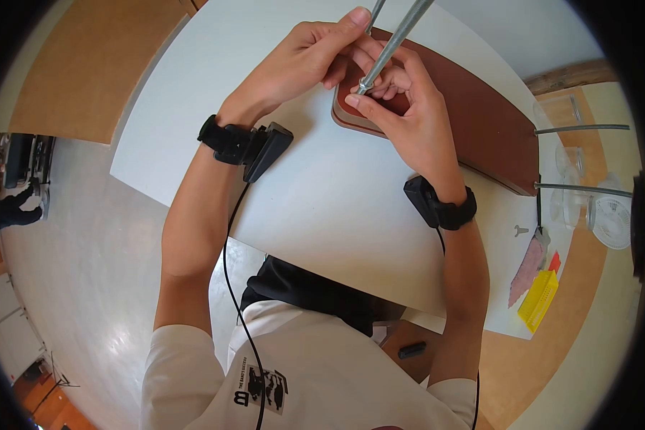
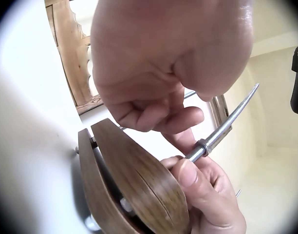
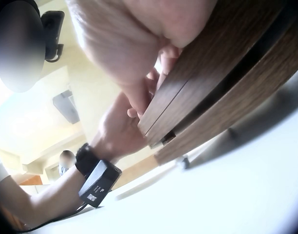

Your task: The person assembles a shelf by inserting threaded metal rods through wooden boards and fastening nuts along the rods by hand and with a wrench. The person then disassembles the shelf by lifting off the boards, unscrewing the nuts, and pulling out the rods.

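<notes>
A long brown wooden body (image 1: 473,107) with rounded ends lies on the white table; the left wrist view shows two layers with a gap between them. Rising from its near left end is a metal rod (image 1: 401,36), its threaded foot ringed by a nut (image 2: 202,147). My right hand (image 1: 419,118) pinches the rod low down, thumb beside the threads. Over the same end hovers my left hand (image 1: 312,61), fingers loosely bent close to the rod, with nothing visible in its grasp in the left wrist view. A second rod (image 1: 375,16) stands just behind the left thumb.
Two more rods stick out from the far right end, one a grey rod (image 1: 580,188). At the table's right lie a small wrench (image 1: 521,231), a pinkish cloth (image 1: 529,269) and a yellow basket (image 1: 539,301). A clear lid (image 1: 613,222) lies beyond. Black cables trail from both wrist cameras.
</notes>
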Action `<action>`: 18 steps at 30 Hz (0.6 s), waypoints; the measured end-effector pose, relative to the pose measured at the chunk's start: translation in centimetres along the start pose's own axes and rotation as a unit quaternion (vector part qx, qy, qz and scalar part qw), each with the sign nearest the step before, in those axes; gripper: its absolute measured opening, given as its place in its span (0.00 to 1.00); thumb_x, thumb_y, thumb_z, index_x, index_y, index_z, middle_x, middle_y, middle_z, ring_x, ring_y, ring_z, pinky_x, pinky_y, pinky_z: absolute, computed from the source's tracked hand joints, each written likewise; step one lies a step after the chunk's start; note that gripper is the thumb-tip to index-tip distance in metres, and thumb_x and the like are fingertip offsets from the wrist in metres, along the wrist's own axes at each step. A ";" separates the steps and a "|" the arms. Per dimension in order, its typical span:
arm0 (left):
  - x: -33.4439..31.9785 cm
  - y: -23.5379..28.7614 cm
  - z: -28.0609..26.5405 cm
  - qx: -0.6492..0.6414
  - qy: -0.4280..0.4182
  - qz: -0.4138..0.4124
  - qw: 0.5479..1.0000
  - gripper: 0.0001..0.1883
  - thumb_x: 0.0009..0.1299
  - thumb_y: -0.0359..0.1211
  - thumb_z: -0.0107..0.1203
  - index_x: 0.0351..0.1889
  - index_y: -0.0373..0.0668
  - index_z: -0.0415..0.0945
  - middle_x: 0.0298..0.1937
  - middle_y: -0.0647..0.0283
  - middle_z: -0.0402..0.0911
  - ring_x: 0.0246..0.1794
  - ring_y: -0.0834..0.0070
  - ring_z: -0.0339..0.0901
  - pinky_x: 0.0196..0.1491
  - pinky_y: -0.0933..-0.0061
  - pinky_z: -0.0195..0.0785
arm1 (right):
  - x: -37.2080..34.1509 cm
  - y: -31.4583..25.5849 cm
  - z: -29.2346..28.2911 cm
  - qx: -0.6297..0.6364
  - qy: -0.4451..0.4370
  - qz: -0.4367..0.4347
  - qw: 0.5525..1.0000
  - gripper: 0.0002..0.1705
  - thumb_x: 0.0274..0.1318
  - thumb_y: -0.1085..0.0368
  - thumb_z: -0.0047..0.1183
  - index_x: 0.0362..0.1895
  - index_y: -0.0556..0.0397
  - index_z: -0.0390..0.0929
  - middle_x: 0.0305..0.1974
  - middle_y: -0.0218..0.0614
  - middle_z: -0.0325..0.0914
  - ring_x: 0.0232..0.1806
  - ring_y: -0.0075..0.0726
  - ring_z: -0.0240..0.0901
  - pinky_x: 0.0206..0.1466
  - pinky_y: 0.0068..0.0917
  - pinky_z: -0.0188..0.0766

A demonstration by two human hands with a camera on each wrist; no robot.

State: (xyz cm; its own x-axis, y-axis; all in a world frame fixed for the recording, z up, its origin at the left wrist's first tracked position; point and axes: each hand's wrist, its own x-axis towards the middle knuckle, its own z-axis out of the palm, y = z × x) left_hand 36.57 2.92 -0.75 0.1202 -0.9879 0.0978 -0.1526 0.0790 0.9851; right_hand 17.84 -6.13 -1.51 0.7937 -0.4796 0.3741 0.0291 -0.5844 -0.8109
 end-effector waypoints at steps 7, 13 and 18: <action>-0.6 0.8 0.0 -0.044 0.030 0.010 0.999 0.37 0.87 0.57 0.30 0.44 0.40 0.87 0.32 0.64 0.88 0.23 0.81 0.71 0.30 0.79 0.63 | 0.0 0.6 0.1 0.005 0.009 -0.011 1.000 0.36 0.54 0.64 0.73 0.64 0.56 0.70 0.33 0.35 0.84 0.33 0.29 0.78 0.46 0.26 0.77; -0.2 0.4 -0.5 0.008 0.090 0.016 0.996 0.37 0.86 0.57 0.30 0.43 0.40 0.88 0.31 0.65 0.88 0.24 0.81 0.70 0.30 0.79 0.62 | 0.1 0.1 -0.2 -0.017 -0.009 -0.001 1.000 0.37 0.54 0.64 0.73 0.65 0.54 0.70 0.32 0.35 0.84 0.34 0.29 0.77 0.46 0.26 0.77; -0.8 1.8 0.3 -0.046 0.036 -0.035 0.998 0.37 0.86 0.57 0.31 0.43 0.41 0.88 0.30 0.65 0.87 0.23 0.83 0.69 0.29 0.79 0.60 | 0.0 0.7 0.2 0.001 0.011 -0.010 1.000 0.37 0.54 0.64 0.73 0.65 0.54 0.69 0.31 0.35 0.84 0.34 0.29 0.78 0.45 0.26 0.76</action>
State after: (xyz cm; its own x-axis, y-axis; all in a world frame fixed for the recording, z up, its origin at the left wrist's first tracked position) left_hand 35.89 3.77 0.92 0.1972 -0.9798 0.0343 -0.0505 0.0248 0.9984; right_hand 17.99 -6.44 -2.13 0.7793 -0.4826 0.3999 0.0460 -0.5923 -0.8044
